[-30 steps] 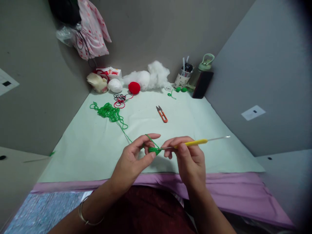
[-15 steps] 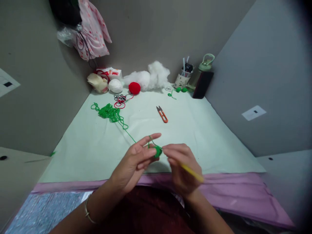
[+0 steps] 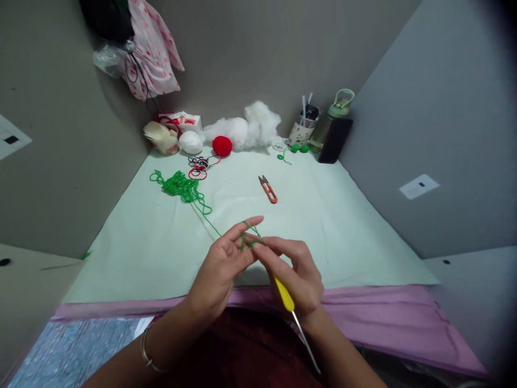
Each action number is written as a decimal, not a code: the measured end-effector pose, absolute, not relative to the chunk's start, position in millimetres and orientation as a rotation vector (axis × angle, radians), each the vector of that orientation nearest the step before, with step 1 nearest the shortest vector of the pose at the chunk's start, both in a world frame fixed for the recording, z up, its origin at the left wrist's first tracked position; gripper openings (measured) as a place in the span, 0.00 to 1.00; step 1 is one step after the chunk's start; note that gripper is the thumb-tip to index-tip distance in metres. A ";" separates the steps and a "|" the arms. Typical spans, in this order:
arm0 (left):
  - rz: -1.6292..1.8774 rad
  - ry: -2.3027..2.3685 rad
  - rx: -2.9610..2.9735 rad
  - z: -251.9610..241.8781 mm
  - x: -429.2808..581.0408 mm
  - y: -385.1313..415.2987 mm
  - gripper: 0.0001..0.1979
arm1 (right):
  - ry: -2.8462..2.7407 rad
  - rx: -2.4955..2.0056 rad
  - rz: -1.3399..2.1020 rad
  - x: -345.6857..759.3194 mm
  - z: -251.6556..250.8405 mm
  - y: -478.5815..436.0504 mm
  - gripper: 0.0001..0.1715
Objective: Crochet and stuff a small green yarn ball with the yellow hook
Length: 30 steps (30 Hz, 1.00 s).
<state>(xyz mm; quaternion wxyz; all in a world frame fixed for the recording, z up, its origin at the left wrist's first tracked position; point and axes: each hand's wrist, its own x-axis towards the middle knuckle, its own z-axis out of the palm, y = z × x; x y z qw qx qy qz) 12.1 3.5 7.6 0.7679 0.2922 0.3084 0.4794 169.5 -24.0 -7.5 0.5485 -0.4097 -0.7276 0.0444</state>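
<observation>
My left hand (image 3: pixel 226 258) pinches a small green crochet piece (image 3: pixel 255 244), mostly hidden behind the fingers. Green yarn loops over its raised index finger and trails back to a loose heap of green yarn (image 3: pixel 181 186). In my right hand (image 3: pixel 297 269) is a crochet hook (image 3: pixel 285 293) with a yellow grip and metal ends. One metal end points down toward my lap; the other meets the yarn beside the left index finger. Both hands are close together above the table's near side, the right fingertips touching the piece.
Orange thread snips (image 3: pixel 269 189) lie mid-table. Along the back are a red yarn ball (image 3: pixel 222 146), a white ball (image 3: pixel 191 143), fluffy white stuffing (image 3: pixel 250 126), small green pieces (image 3: pixel 295 148), a pen cup (image 3: pixel 302 129), a green bottle (image 3: pixel 339 108) and a dark phone (image 3: pixel 336 141). Grey walls enclose three sides.
My right hand has moved left against the crochet piece and turned, so the hook's yellow grip now points more steeply down and its rear metal end shows. The green piece is more covered.
</observation>
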 end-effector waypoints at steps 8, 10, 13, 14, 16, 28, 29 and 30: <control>1.033 0.636 0.563 9.3 7.2 6.5 0.19 | -1.246 -0.826 0.790 172.6 -2.9 -14.7 0.12; 1.045 0.640 0.690 7.4 9.9 3.5 0.19 | -1.229 -0.815 0.869 170.8 -5.5 -12.3 0.10; 1.022 0.677 0.812 5.2 10.3 0.8 0.17 | -1.204 -0.850 0.871 170.4 -8.7 -10.2 0.09; 1.023 0.702 0.834 4.9 9.2 0.5 0.17 | -1.176 -0.849 0.895 171.0 -8.9 -9.8 0.09; 1.032 0.741 0.860 5.1 6.3 0.5 0.16 | -1.114 -0.824 0.973 172.6 -7.7 -9.1 0.09; 1.033 0.768 0.937 8.6 4.2 2.4 0.25 | -1.095 -0.778 1.088 174.7 -4.2 -12.6 0.11; 1.021 0.751 0.907 8.9 4.5 2.3 0.27 | -1.102 -0.782 1.075 174.5 -4.3 -12.4 0.11; 1.005 0.728 0.865 9.3 4.6 2.4 0.30 | -1.104 -0.788 1.059 174.4 -3.9 -11.9 0.11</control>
